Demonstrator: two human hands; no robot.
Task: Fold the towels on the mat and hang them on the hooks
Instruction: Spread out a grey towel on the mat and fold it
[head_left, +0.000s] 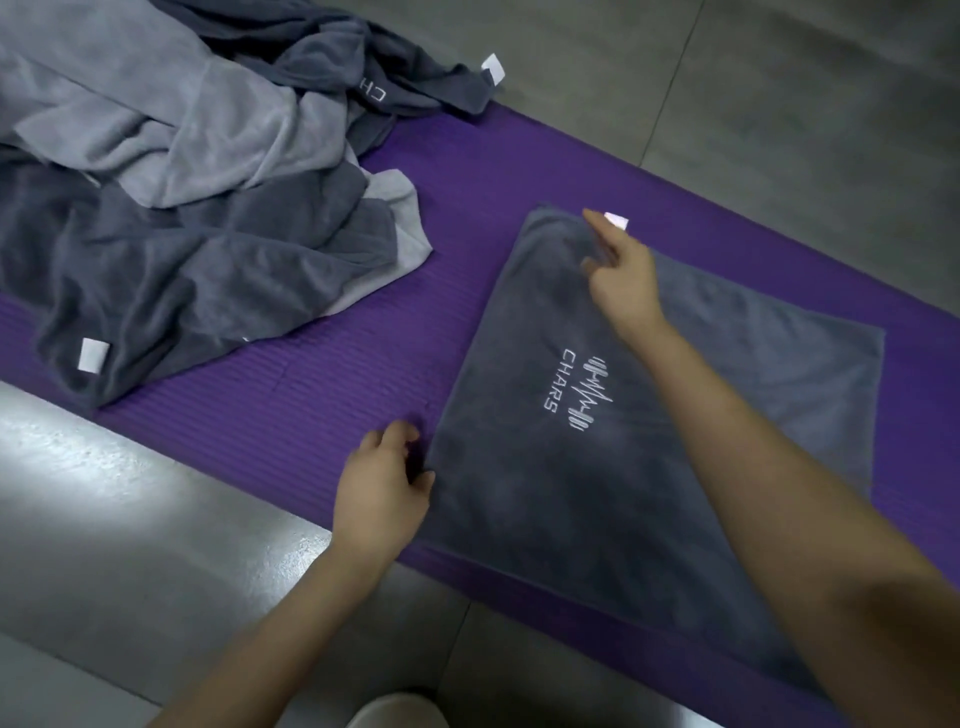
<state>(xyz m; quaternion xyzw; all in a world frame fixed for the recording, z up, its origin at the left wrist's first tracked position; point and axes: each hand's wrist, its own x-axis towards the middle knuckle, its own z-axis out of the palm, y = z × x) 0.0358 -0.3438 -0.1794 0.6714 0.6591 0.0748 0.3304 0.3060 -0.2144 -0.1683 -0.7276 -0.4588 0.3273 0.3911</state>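
Pinching fabric, two hands held one dark folded towel, centre-right on one purple mat: left hand at left edge, right hand at top corner. Towel pile lay upper left, count unclear.

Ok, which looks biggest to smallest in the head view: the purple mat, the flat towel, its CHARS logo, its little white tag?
1. purple mat
2. flat towel
3. CHARS logo
4. white tag: it is farther from the camera, but still plainly the smallest.
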